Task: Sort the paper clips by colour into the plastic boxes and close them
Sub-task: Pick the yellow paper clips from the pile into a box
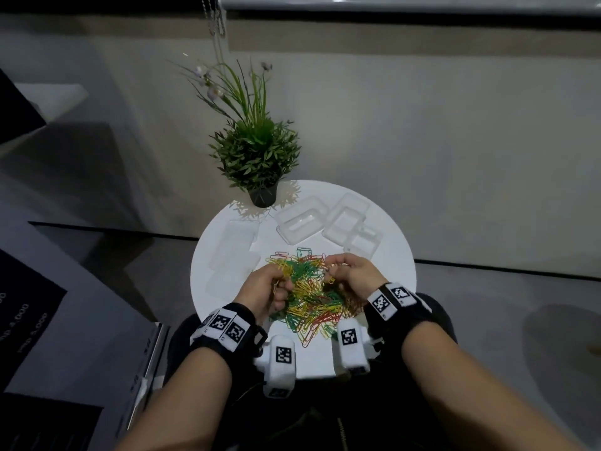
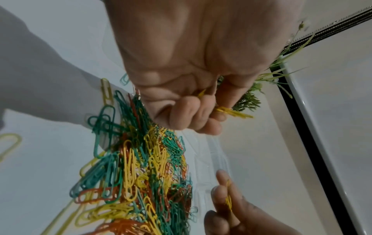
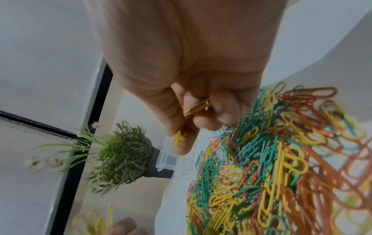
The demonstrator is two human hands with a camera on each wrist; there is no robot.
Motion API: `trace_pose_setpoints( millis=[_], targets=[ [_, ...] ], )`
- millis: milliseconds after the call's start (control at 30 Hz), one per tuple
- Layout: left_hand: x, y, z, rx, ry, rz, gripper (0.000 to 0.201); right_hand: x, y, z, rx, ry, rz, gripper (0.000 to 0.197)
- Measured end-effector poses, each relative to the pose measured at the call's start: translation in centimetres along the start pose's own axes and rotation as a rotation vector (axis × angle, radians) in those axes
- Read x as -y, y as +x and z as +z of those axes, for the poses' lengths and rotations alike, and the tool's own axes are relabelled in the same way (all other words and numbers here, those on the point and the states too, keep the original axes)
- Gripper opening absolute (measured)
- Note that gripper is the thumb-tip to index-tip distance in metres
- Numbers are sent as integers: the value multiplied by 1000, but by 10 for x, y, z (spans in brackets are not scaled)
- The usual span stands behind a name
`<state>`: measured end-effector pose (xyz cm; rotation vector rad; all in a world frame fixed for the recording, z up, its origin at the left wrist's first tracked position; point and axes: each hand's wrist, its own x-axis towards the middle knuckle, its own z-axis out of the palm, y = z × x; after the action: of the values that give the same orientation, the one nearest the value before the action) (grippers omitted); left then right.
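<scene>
Yellow clips [image 2: 234, 111] pinched in both hands, ends poking outward.

This looks like an office or waiting corner. A small round white table [image 1: 395, 255] stands against a plain pale wall, with a potted artificial plant [image 1: 257, 151] at its far edge. A roller-blind bead chain [image 1: 216, 17] hangs above.

A round white table [image 1: 395, 242] stands against a pale beige wall [image 1: 422, 125]. A potted green plant [image 1: 257, 154] sits at its far edge. Grey floor [image 1: 487, 320] lies right, a dark cabinet [image 1: 48, 320] left. Dim light.
</scene>
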<state>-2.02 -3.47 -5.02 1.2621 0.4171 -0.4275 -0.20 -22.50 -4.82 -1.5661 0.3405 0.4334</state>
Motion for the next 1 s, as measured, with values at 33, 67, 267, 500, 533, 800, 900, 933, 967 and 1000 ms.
trace_pose_setpoints(
  millis=[33,67,267,500,533,800,900,933,967,1000],
  targets=[
    [-2,-3,2,18,-40,-19,18,0,-1,1,26,0,29,23],
    [-4,-5,3,43,-67,-31,20,3,-3,3,56,12,56,25],
    [-5,0,16,88,-107,-57,25,18,-13,9,161,308,125,24],
    [4,1,12,38,-48,-83,20,-2,-11,-14,-58,-187,-7,27],
    [7,1,11,10,36,-72,17,-5,-13,-13,-53,-359,-85,19],
    [28,6,-6,-36,1363,256,15,-16,-7,2,117,-1364,-326,36],
    [28,10,-4,-13,1497,298,24,-17,-5,0,120,-1394,-354,24],
    [27,11,-2,-8,1522,321,21,-17,-4,-1,121,-1374,-372,18],
    [26,12,-1,1,1526,348,17,-18,-4,-3,114,-1329,-384,14],
    [25,13,-2,5,1503,360,12,-19,-4,-4,103,-1261,-387,11]
  ],
)
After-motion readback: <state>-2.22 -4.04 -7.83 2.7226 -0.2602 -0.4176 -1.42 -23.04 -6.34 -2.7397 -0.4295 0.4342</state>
